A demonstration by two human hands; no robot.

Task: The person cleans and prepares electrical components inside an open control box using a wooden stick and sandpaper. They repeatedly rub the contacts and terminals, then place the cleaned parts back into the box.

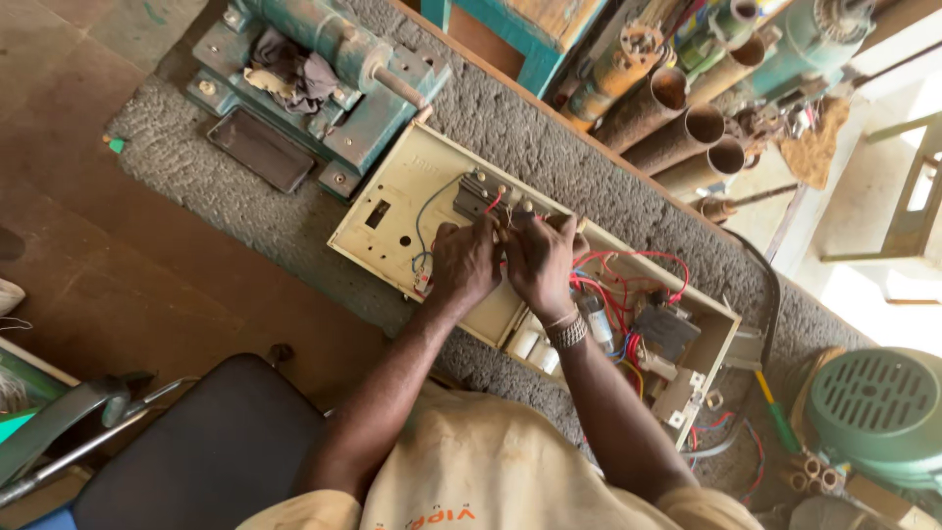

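Two hands meet at frame centre over an open cream box [392, 211] of red wires [628, 270] — left hand [463, 263] and right hand [540, 260] side by side. It lies on a rough grey bench [549, 147], with rusty pipes [687, 123] at upper right. Both hands' fingers are curled, pinching small wiring — exactly what, I cannot tell.

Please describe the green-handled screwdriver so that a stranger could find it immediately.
Start at the long cream box of wiring under both hands, then go to its end near the round green motor. The screwdriver lies on the grey mat between them. Its yellow-and-green handle is straight and solid, unlike the loose wires beside it.
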